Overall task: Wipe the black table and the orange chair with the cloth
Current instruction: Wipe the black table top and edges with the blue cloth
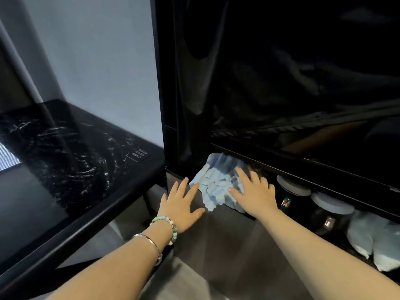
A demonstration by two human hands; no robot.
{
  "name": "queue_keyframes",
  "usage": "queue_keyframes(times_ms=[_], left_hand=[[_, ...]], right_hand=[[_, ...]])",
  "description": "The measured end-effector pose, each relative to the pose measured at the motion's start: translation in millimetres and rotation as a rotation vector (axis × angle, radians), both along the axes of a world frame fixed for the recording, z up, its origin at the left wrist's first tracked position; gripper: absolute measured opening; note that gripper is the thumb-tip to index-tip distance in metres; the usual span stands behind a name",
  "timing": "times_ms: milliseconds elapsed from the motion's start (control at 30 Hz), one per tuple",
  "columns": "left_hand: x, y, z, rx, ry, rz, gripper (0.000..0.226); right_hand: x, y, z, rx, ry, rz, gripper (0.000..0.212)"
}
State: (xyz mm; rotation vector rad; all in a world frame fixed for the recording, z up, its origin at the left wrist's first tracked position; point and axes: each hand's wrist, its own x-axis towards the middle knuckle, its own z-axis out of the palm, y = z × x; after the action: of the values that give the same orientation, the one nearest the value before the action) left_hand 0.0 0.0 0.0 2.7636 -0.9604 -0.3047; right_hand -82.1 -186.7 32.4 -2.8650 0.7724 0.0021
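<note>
Fingers point(244, 177) of the right hand point(255, 195) are lying spread and flat on the crumpled pale-blue cloth point(216, 187), pressing rather than gripping, while the left hand point(180, 202) is resting open just beside it. Wiping of the black desk point(65, 169) is seemingly not yet under way; the next move is calling for gathering the cloth into a grip.

Right hand point(255, 197) flat on blue cloth point(216, 185); left hand point(180, 205) spread beside it; black table point(65, 152) left.

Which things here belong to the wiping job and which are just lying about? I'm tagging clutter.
Job: blue cloth under the right hand; left hand beside it; black table. No orange chair in view.

Lying about: two lidded jars; pale bundle.
</note>
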Motion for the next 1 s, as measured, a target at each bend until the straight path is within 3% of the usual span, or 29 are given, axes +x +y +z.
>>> queue_keyframes(times_ms=[333, 467, 567, 667, 733, 767, 867, 1000], left_hand=[[33, -12, -15, -0.032, 0.041, -0.06, 0.069], [35, -12, -15, -0.048, 0.058, -0.065, 0.069], [33, -9, -10, -0.075, 0.064, -0.049, 0.068], [29, -5, -5, -0.135, 0.05, -0.009, 0.067], [20, 0, -5, -0.189, 0.067, 0.007, 0.066], [14, 3, -5, -0.258, 0.104, 0.024, 0.066], [-1, 7, 0, -0.631, 0.336, 0.179, 0.066], [-1, 15, 18, -1.011, 0.939, 0.63, 0.1]], right_hand=[[51, -8, -16, 0.325, -0.007, -0.251, 0.063], [53, -10, -31, 0.164, 0.0, -0.219, 0.046], [52, -13, -30, 0.235, -0.17, -0.259, 0.019], [48, -6, -19, 0.444, -0.441, -0.387, 0.012], [40, 9, -13, 0.503, -0.584, -0.363, 0.013], [33, 19, -11, 0.503, -0.628, -0.328, 0.004], [10, 44, -5, 0.461, -0.685, -0.202, 0.025], [-12, 74, 20, 0.514, -0.718, 0.05, 0.023]])
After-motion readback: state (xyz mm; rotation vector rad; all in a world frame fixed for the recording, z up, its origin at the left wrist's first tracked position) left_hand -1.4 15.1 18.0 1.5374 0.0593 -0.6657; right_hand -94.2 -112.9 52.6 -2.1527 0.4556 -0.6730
